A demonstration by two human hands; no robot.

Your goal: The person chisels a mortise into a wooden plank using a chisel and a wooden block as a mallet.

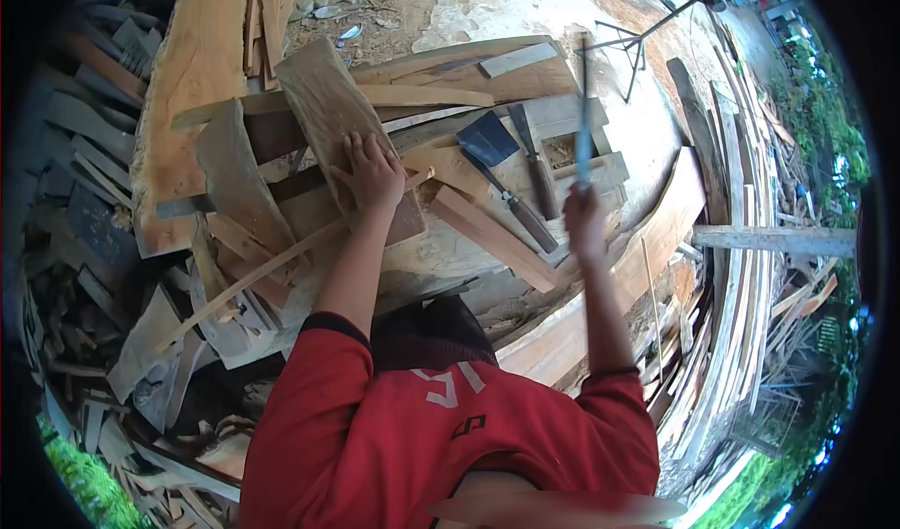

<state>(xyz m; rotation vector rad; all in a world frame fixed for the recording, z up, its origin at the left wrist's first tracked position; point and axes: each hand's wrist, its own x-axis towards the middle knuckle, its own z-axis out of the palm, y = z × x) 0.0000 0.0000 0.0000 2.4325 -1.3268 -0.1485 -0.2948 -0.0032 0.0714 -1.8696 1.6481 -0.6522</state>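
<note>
My left hand (372, 171) lies flat on a long weathered wooden plank (328, 107) that leans over the workbench, fingers spread over its lower part. My right hand (585, 222) is closed around the handle of a long thin blade (583, 117), raised upright and blurred. Between the hands lie a broad-bladed hatchet (487, 140) with a wooden handle and a chisel-like tool (536, 168) on the bench boards.
A thick wooden slab (192, 70) lies at the left. Piles of offcuts and scrap boards (112, 248) surround the bench, and stacked planks (741, 276) run along the right. A metal stand (637, 46) is on the ground beyond.
</note>
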